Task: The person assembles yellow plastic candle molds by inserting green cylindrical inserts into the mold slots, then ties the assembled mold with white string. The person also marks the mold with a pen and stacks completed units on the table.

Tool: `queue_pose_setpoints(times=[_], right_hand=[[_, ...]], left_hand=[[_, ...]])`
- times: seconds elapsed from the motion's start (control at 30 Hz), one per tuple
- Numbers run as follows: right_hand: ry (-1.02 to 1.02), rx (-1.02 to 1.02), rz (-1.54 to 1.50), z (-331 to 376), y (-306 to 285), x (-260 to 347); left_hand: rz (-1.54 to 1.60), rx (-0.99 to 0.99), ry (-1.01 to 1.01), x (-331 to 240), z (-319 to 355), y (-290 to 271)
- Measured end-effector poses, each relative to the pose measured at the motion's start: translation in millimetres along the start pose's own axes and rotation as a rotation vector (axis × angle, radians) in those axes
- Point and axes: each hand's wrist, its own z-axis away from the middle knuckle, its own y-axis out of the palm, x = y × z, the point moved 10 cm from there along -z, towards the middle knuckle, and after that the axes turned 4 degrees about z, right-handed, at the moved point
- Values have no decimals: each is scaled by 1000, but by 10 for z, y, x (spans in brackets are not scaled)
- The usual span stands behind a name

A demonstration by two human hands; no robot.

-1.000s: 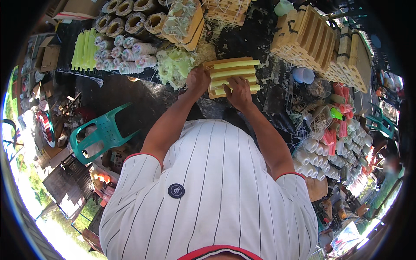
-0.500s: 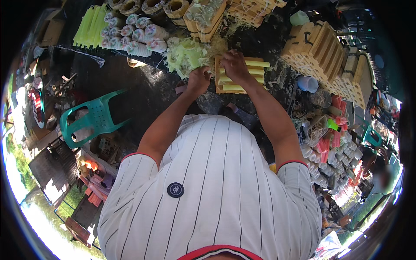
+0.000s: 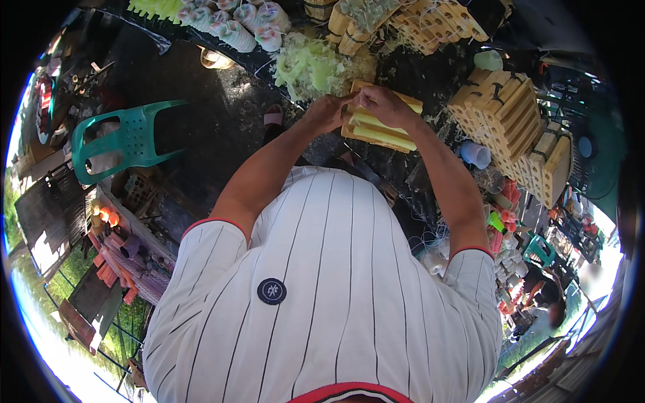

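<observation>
My left hand point(image 3: 327, 113) and my right hand point(image 3: 386, 107) meet at the left edge of a wooden mould block point(image 3: 398, 143). Both have their fingers closed, tips together; whatever is between them is too small or hidden to make out. Pale yellow candles point(image 3: 384, 131) lie side by side across the block, partly covered by my right hand and wrist. Just left of the block is a heap of pale green wax scraps point(image 3: 306, 70) mixed with stringy fibres.
Wrapped white rolls point(image 3: 235, 35) and yellow-green sticks point(image 3: 156, 8) lie at the far left. Stacked wooden moulds point(image 3: 500, 111) stand right, beside a whitish cup point(image 3: 476, 154). A green plastic chair point(image 3: 127, 144) is at left, a sandal point(image 3: 273, 115) on the floor.
My hands have come together over the block's left edge; before, they were apart. The view has shifted, and the block now sits at a tilt in it.
</observation>
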Motion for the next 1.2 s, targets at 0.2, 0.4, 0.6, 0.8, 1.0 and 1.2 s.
queue_pose_setpoints(times=[0.2,0.4,0.6,0.8,1.0,1.2], right_hand=[[6,8,220,74,-36,101],[153,-58,258,198,-665,821],[95,-76,12,419,-860,878],[-18,-279,-218,275,-906,1479],[46,-797,-291,800,-1288,777],[-19,-411,582,699,126,428]], left_hand=[[-64,31,-46,-29,5,-20],[-95,46,-80,-5,55,38],[133,-107,307,-617,-63,-239],[449,-267,281,-962,-237,-254],[1064,-64,27,-960,26,-771],[195,-40,-363,127,57,-676]])
